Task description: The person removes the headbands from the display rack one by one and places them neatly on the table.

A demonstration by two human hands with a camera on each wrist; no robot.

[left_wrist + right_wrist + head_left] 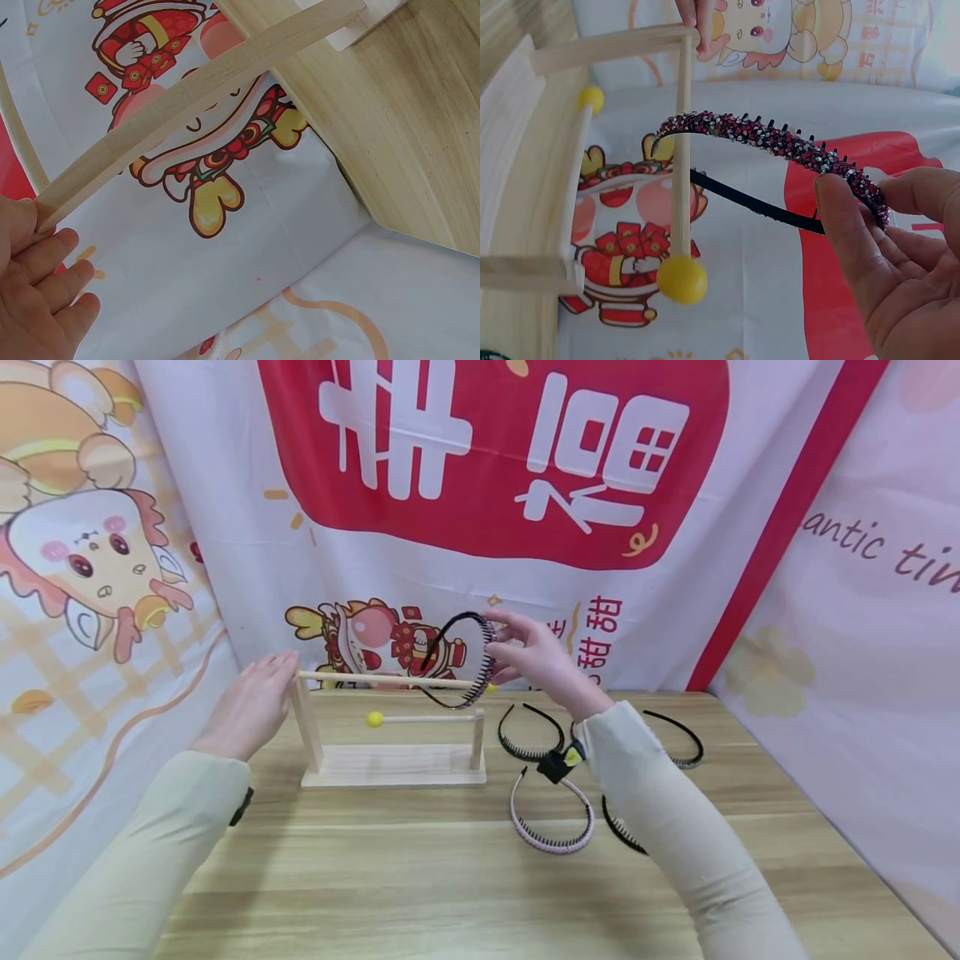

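Note:
My right hand (528, 652) pinches a black toothed headband (486, 664) covered in pink and silver rhinestones. Its two arms pass on either side of the upper rod (681, 165) of a wooden rack (390, 768), near the rod's yellow ball end (682, 280). On the rack's left, my left hand (251, 706) grips the top of the tall post (187, 105); part of its grip is hidden. Below runs a shorter rod (427, 719) with a yellow ball (375, 719) at its left end; no headband hangs there.
Right of the rack on the wooden table (420, 877) lie a black headband (531, 752), a pink headband (553, 845) and more dark headbands (686, 727), partly behind my right arm. Printed cloth (247, 527) hangs behind and at both sides.

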